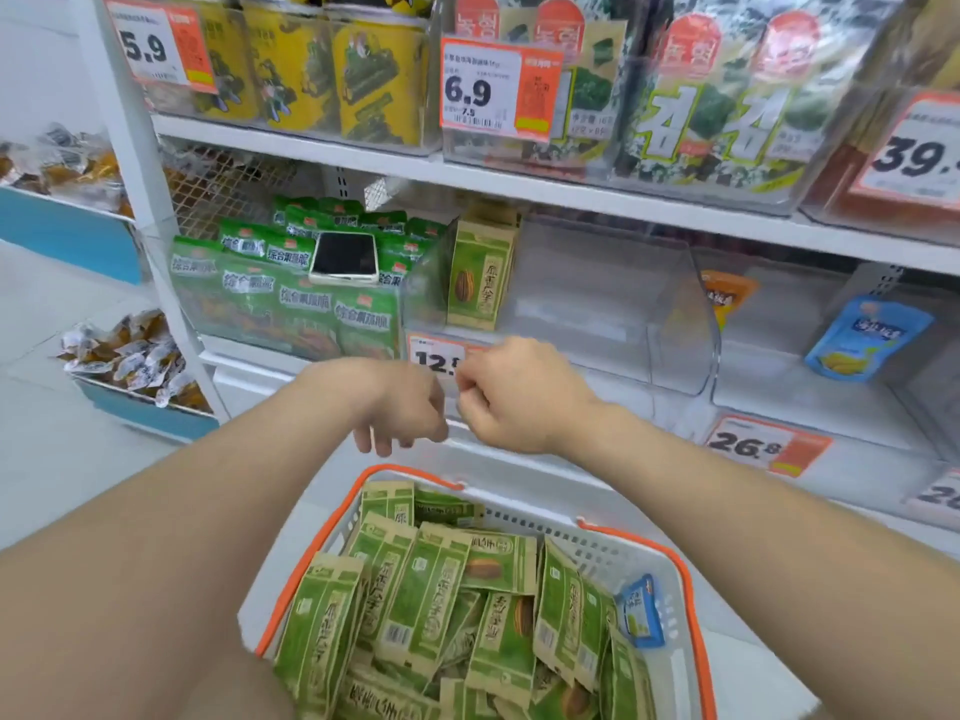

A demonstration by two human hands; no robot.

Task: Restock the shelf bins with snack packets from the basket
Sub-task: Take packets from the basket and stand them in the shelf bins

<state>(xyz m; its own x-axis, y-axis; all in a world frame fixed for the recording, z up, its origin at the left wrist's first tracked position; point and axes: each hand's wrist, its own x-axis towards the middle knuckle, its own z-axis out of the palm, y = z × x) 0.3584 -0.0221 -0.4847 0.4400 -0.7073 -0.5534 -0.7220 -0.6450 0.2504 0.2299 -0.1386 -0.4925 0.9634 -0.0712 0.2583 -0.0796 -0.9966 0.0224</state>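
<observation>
**Both hands hover over the basket**

The left hand [402, 407] hangs with its fingers drooping loosely and holds nothing. Just beside it, the right hand [519, 397] is curled into a fist, with nothing visible in it. Below both hands, the basket [602, 556] is full of green packets [415, 589]. Just beyond the hands, a single packet [478, 272] stands upright at the left end of a clear bin [675, 330].

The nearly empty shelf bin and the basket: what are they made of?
The shelf bin looks like clear, glossy rigid plastic: you see straight through its walls. The basket seems matte white moulded plastic, with slotted walls and an orange rim.
</observation>
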